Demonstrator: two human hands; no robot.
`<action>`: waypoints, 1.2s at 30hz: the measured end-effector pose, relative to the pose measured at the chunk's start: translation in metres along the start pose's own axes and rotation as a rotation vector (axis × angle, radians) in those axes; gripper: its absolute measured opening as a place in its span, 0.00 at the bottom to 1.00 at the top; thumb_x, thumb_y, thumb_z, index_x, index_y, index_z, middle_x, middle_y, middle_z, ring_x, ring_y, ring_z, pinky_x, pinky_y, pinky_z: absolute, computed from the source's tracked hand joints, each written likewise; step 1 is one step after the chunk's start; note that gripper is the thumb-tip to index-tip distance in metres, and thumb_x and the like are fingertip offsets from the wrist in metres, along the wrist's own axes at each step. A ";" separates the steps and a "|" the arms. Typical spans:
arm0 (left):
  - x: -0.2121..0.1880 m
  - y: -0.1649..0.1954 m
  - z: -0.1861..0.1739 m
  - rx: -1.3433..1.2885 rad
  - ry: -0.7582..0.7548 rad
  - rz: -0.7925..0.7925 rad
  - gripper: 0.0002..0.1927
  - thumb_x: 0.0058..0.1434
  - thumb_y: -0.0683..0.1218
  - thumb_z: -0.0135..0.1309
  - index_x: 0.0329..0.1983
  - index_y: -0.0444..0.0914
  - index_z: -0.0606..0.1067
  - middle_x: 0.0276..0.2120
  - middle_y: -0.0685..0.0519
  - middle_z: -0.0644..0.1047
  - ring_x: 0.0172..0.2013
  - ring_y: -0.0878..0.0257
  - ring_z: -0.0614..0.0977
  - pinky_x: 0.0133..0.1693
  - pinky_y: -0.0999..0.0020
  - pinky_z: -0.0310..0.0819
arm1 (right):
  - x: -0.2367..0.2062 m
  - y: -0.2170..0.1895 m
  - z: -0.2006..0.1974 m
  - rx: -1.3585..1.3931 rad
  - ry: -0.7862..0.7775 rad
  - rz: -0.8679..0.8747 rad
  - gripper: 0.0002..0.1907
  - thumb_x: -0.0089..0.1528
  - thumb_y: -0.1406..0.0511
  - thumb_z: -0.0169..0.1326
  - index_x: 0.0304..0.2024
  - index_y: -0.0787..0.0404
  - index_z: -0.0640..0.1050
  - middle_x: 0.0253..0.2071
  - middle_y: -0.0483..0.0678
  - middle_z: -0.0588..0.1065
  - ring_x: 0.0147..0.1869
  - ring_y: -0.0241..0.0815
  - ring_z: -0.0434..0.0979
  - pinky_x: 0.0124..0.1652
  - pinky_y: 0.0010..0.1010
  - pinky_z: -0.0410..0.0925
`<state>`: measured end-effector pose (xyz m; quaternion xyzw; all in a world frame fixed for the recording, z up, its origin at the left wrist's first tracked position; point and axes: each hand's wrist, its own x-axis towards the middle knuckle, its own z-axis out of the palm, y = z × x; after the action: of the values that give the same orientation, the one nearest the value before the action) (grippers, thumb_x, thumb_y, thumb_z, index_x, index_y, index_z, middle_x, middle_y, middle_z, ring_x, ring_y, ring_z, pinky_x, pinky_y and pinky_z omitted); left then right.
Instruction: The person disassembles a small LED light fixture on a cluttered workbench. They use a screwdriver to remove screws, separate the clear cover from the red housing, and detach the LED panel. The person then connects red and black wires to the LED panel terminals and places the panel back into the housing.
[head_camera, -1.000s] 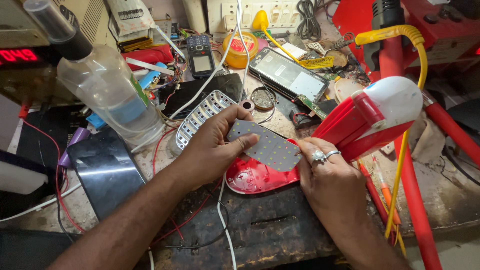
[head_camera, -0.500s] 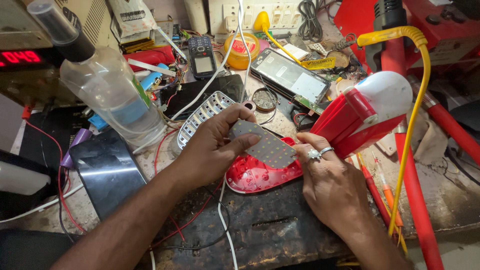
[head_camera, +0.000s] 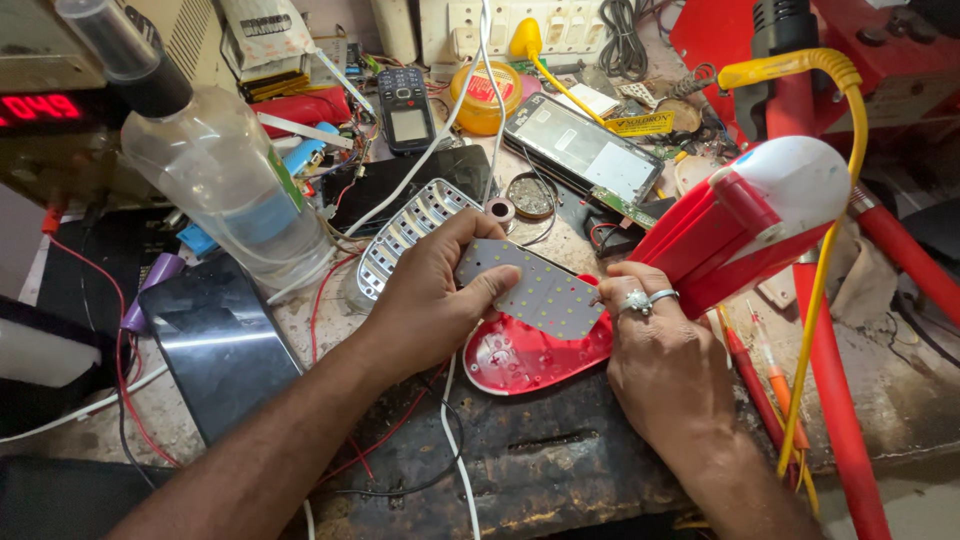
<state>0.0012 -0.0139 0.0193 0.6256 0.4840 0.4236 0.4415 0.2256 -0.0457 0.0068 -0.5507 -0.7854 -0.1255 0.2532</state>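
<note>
I have both hands on the grey LED board (head_camera: 537, 288). My left hand (head_camera: 430, 300) grips its left end, thumb along the near edge and fingers curled over the far edge. My right hand (head_camera: 665, 365) pinches the right end, fingers closed on it, 2 rings showing.

Change noted: compared with 1 s ago, the board sits more squarely over the open red lamp head (head_camera: 520, 355), lower and closer to it; the red-and-white lamp body (head_camera: 750, 215) is tipped a little further right. I judge the board is being seated into or lifted just off the shell; contact underneath is hidden.

The ribbed reflector panel (head_camera: 405, 235) lies just beyond my left hand, beside a clear plastic bottle (head_camera: 215, 180). A dark phone (head_camera: 215, 345) rests near left. A yellow cable (head_camera: 830, 250) hangs on the right.
</note>
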 end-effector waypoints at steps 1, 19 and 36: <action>0.001 0.000 0.001 -0.058 -0.004 -0.036 0.11 0.63 0.43 0.58 0.47 0.39 0.72 0.30 0.58 0.78 0.25 0.74 0.78 0.26 0.75 0.74 | 0.000 0.000 0.000 0.011 0.016 -0.019 0.07 0.64 0.71 0.53 0.43 0.59 0.78 0.52 0.48 0.78 0.38 0.53 0.83 0.36 0.42 0.75; 0.010 -0.022 -0.006 -0.523 -0.116 -0.162 0.22 0.74 0.54 0.35 0.54 0.37 0.74 0.40 0.52 0.81 0.37 0.67 0.83 0.38 0.67 0.84 | 0.000 0.002 -0.004 0.139 0.047 -0.005 0.07 0.63 0.68 0.57 0.43 0.62 0.81 0.52 0.52 0.79 0.43 0.56 0.82 0.41 0.43 0.75; -0.008 -0.009 0.047 -0.044 0.076 -0.068 0.13 0.60 0.46 0.62 0.26 0.31 0.80 0.19 0.52 0.80 0.19 0.69 0.77 0.21 0.68 0.70 | -0.004 -0.005 -0.007 0.119 0.170 0.007 0.07 0.60 0.64 0.63 0.41 0.56 0.84 0.47 0.46 0.82 0.40 0.45 0.83 0.39 0.33 0.76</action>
<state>0.0424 -0.0271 -0.0018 0.5824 0.5121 0.4422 0.4506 0.2235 -0.0542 0.0111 -0.5249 -0.7653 -0.1241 0.3514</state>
